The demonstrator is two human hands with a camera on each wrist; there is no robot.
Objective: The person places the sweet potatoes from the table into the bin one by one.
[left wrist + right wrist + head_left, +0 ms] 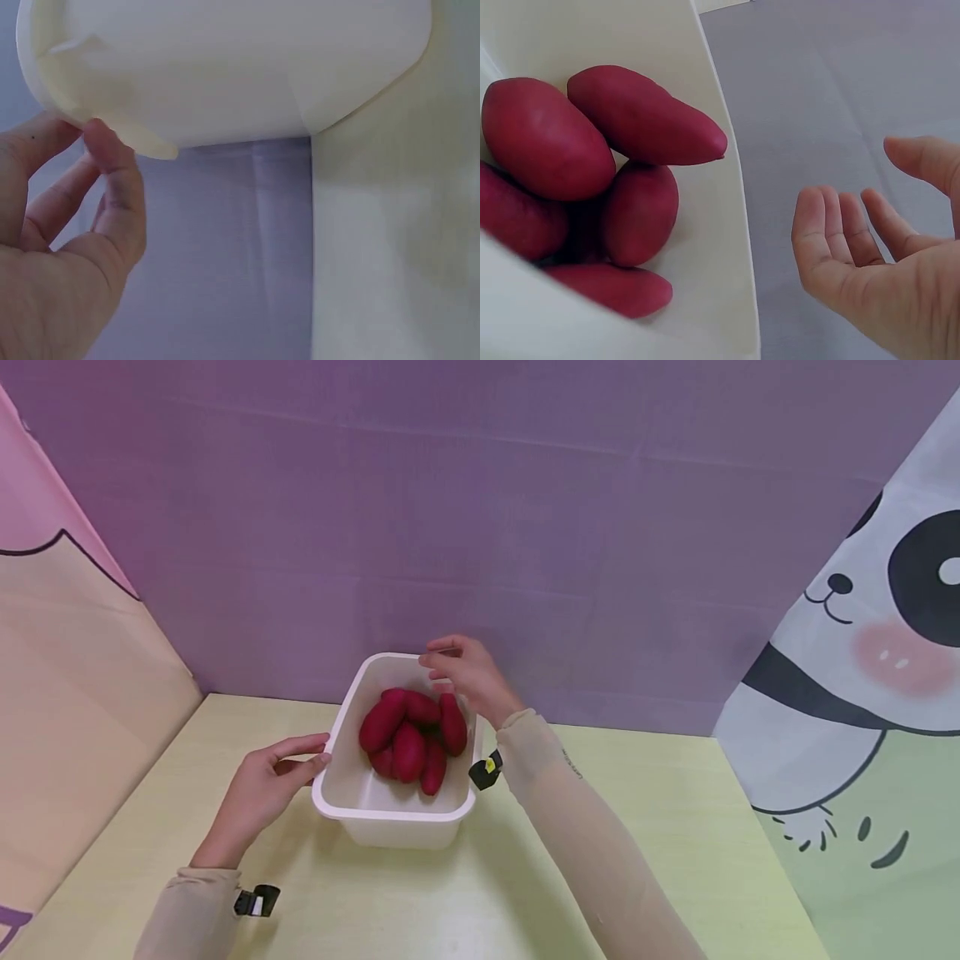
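A white plastic bin (393,816) holds several red-skinned sweet potatoes (408,752), piled toward its far end. My left hand (262,785) pinches the left rim of the bin between thumb and fingers, as the left wrist view shows close up at the rim (157,148). Over the far right corner of the bin, my right hand (476,681) hangs with its fingers loosely bent. In the right wrist view this hand (885,262) is apart from the bin wall (735,247), with nothing between thumb and fingers.
The bin stands on a pale wooden table (600,827), near its back edge. A purple cloth (480,527) rises behind it. Printed cloths stand at both sides, the right one with a panda (840,693). Dark wrist devices (486,770) sit at both sleeves.
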